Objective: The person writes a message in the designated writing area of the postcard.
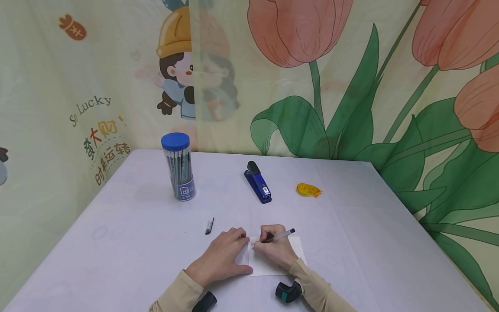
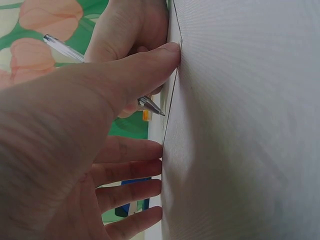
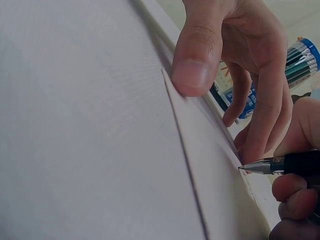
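My right hand [image 1: 277,252] pinches a gel pen [image 1: 286,234] with a clear barrel and dark grip. Its metal tip [image 3: 255,166] is down on a white sheet of paper [image 1: 261,268], where small dark marks show near the upper left. At the sheet's left side rests my left hand [image 1: 223,255], fingers spread and fairly straight. The left thumb [image 3: 192,75] presses by the near corner of the paper, and the other left fingertips [image 2: 155,187] touch down farther along. A pen cap [image 1: 209,226] lies beyond the left hand.
At the back left stands a clear tub of pencils [image 1: 181,173] with a blue lid. A blue stapler [image 1: 258,183] lies behind the paper, and a small yellow rounded item [image 1: 308,189] is to its right. Behind the white table [image 1: 351,208] hangs a printed curtain [image 1: 222,138].
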Tool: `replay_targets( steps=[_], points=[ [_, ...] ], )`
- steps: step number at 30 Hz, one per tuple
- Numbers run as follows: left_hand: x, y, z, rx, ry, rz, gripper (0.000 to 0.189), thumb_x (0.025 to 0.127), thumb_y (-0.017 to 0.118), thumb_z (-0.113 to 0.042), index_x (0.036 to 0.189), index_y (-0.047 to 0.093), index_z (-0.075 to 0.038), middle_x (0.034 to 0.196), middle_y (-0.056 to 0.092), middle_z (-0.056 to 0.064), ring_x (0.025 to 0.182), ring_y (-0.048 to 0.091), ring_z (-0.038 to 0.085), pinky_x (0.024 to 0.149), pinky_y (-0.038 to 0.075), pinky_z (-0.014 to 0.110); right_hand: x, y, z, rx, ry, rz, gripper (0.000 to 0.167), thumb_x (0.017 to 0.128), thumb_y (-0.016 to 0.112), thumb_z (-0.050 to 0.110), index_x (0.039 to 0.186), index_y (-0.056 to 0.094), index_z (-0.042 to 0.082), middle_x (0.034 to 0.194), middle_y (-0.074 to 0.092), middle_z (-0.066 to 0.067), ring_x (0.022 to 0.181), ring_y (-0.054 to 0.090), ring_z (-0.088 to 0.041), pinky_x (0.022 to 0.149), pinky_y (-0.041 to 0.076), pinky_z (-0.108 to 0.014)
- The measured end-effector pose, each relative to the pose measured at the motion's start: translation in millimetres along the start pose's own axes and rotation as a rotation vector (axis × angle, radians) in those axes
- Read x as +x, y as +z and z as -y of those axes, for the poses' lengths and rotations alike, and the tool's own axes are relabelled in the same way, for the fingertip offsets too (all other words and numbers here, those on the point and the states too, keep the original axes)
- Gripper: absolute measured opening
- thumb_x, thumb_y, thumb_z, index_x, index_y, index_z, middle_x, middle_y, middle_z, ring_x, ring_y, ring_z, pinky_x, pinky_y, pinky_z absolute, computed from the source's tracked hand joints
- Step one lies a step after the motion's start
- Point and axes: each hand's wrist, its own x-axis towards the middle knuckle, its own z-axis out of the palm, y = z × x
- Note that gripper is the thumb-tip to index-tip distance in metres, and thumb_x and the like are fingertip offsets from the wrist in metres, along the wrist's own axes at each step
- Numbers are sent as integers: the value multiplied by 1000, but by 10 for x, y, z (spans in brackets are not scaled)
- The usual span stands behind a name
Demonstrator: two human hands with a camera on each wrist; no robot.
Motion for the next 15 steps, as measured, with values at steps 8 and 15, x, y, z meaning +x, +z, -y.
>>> replay_targets(
  steps=[8,15],
  points=[
    [-7,5,5,3,13,-12,69,71,79,-51,118,66,-2,112,56,2,101,51,15,89,47,35,10,0,0,-4,-27,-7,21,67,62,-12,56,48,-2,56,46,6,56,43,-1,56,34,-15],
    [-7,-1,3,5,15,-4,69,72,79,-51,118,66,-2,114,56,2,103,51,16,91,46,35,3,-11,-1,1,-49,5,21,67,61,-12,56,48,-1,56,46,6,56,43,0,55,33,-15]
  ],
)
